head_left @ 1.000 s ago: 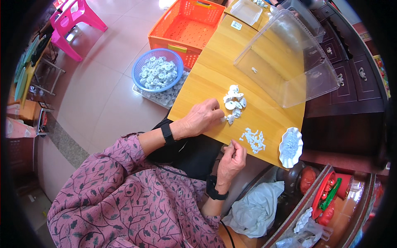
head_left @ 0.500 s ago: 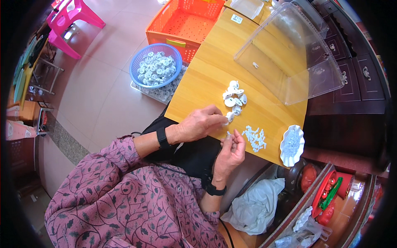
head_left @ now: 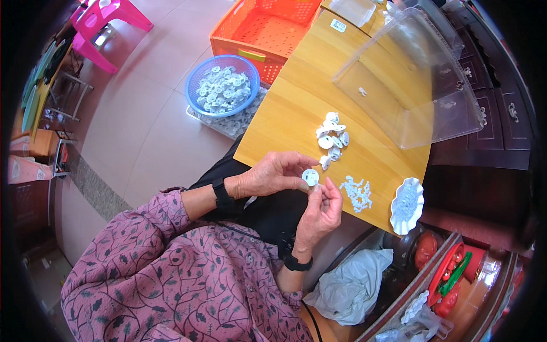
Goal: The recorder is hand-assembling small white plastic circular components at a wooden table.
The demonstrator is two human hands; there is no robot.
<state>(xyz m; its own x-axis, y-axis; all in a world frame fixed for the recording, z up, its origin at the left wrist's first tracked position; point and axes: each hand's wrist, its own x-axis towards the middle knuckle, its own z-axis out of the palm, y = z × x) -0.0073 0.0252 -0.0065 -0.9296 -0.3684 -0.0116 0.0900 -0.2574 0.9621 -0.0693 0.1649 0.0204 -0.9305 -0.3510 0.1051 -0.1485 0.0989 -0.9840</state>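
My left hand (head_left: 273,175) pinches a round white plastic disc piece (head_left: 310,177) with small openings in its face, held up over my lap by the table edge. Close against the disc's lower rim is my right hand (head_left: 322,212), its thumb and fingertips pressed together. A small white plastic piece, mostly hidden, seems to sit in that pinch. Similar round white pieces (head_left: 325,142) lie in a loose cluster on the wooden table (head_left: 285,122). Nearer my right hand is a spread of small white plastic pieces (head_left: 358,195).
A white scalloped dish (head_left: 407,206) of small pieces stands at the table's right corner. A clear plastic bin (head_left: 419,85) rests farther back. Left of the table are a blue basket (head_left: 191,85) of white parts and an orange crate (head_left: 233,47). An open drawer (head_left: 478,305) lies lower right.
My left hand has brought a round white disc from the near end of the cluster to my right hand. My right hand has risen slightly to meet it. The view has shifted a little.
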